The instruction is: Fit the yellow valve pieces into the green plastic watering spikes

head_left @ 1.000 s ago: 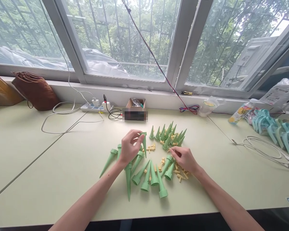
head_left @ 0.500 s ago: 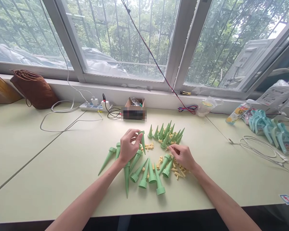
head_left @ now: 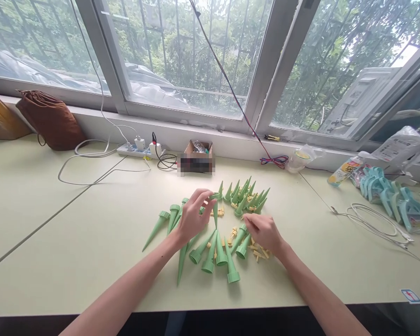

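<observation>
My left hand (head_left: 197, 214) pinches a green plastic spike (head_left: 215, 212) near its wide capped end, with the point hanging down. My right hand (head_left: 264, 228) is closed in a pinch; a bit of a small yellow plastic piece (head_left: 242, 218) shows at its fingertips, mostly hidden. Around the hands lie loose green spikes (head_left: 233, 275), some partly behind my left hand. Small yellow T-shaped pieces (head_left: 259, 254) are scattered beneath and beside my right hand. Further back, a cluster of green spikes (head_left: 241, 205) stands on wide ends with yellow pieces among them.
Along the window sill are a brown drawstring bag (head_left: 51, 121), a power strip (head_left: 136, 151) with cables and a small open box (head_left: 198, 151). At right lie a coiled white cable (head_left: 371, 221), light-blue plastic clips (head_left: 388, 191) and a spray can (head_left: 345, 171).
My left hand has moved slightly right with the spike, which now hangs more upright. My right hand stays near the same spot, its fingers still pinched. The view has shifted a little.
</observation>
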Motion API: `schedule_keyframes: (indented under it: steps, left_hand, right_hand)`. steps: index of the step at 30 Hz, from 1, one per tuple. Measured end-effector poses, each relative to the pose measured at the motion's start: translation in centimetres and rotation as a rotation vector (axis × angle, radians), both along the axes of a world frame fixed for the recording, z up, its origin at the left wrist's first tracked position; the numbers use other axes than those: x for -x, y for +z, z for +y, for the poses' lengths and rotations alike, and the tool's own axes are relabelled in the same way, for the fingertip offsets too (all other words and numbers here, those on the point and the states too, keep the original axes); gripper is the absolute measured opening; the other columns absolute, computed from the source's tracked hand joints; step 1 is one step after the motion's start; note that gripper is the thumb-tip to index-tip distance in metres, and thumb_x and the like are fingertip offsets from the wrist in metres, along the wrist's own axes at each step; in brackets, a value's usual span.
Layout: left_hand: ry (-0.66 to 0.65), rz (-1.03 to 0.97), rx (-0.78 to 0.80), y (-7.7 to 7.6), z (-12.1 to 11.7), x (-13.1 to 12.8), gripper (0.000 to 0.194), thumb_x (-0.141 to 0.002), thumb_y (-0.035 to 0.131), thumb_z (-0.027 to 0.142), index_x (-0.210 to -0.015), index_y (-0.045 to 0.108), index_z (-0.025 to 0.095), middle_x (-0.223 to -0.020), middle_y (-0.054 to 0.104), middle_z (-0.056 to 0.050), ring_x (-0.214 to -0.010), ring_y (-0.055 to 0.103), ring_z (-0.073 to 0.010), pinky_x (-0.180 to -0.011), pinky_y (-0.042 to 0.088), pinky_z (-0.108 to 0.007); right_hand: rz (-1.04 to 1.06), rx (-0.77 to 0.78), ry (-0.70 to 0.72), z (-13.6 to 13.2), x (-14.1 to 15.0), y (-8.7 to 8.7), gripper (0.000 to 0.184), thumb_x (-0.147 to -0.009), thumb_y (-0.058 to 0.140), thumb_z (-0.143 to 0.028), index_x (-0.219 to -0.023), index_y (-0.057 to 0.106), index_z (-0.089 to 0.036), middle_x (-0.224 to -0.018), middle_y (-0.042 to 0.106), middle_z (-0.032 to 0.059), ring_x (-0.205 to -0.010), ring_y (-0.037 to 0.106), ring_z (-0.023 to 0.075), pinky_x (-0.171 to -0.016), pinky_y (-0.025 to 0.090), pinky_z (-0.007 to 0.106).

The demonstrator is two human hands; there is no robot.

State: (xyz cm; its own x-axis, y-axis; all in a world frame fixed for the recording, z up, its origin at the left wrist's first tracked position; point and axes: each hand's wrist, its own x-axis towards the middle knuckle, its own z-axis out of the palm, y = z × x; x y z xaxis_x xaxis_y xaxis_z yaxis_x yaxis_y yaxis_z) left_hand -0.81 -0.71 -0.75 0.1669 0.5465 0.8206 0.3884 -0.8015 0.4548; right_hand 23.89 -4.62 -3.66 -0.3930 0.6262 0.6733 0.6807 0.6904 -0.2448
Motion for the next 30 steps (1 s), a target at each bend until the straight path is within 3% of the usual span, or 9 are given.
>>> schedule_keyframes:
  steps: [3,5,10,16,30]
  left_hand:
    - [0.008,-0.019,0.003,0.0,-0.3,-0.4,0.017,-0.096,0.051,0.018,-0.111,0.058,0.021,-0.103,0.060,-0.005,-0.081,0.064,-0.0115,-0.062,0.062,-0.022]
    - [0.036,-0.044,0.029,0.0,-0.5,-0.7,0.017,-0.096,0.051,0.020,-0.112,0.057,0.022,-0.106,0.059,-0.006,-0.086,0.063,-0.0130,-0.063,0.062,-0.023]
    - [0.098,-0.110,0.096,0.0,-0.8,-0.9,0.016,-0.096,0.052,0.021,-0.112,0.055,0.022,-0.111,0.056,-0.006,-0.085,0.062,-0.0124,-0.065,0.062,-0.025]
    - [0.066,-0.159,0.163,0.5,-1.4,-1.2,0.012,-0.097,0.050,0.022,-0.108,0.056,0.021,-0.109,0.056,-0.006,-0.079,0.060,-0.0107,-0.064,0.060,-0.024]
    - [0.020,-0.268,0.337,-0.4,-2.4,-2.2,0.014,-0.096,0.052,0.030,-0.106,0.058,0.021,-0.108,0.056,-0.007,-0.080,0.060,-0.0126,-0.062,0.054,-0.022]
  right_hand:
    - [-0.167,-0.079,0.044,0.1,1.3,1.2,0.030,-0.098,0.042,-0.013,-0.073,0.059,-0.018,-0.054,0.045,-0.0031,-0.048,0.036,0.0105,-0.050,0.027,0.026]
    - [-0.220,-0.064,0.000,0.5,2.5,2.1,0.029,-0.099,0.041,-0.015,-0.076,0.060,-0.017,-0.057,0.047,-0.0022,-0.049,0.038,0.0107,-0.051,0.027,0.025]
    - [-0.321,0.128,-0.096,1.9,5.4,3.2,0.017,-0.098,0.045,-0.018,-0.092,0.061,-0.016,-0.079,0.057,0.0026,-0.058,0.048,0.0104,-0.054,0.031,0.023]
    - [-0.381,0.216,-0.095,2.6,7.1,2.5,0.010,-0.096,0.052,-0.015,-0.091,0.060,-0.017,-0.093,0.059,0.0056,-0.073,0.055,0.0124,-0.054,0.033,0.022]
    - [-0.394,0.184,-0.065,3.0,7.5,0.8,0.015,-0.092,0.055,-0.008,-0.081,0.060,-0.018,-0.084,0.055,0.0036,-0.076,0.051,0.0149,-0.060,0.040,0.024]
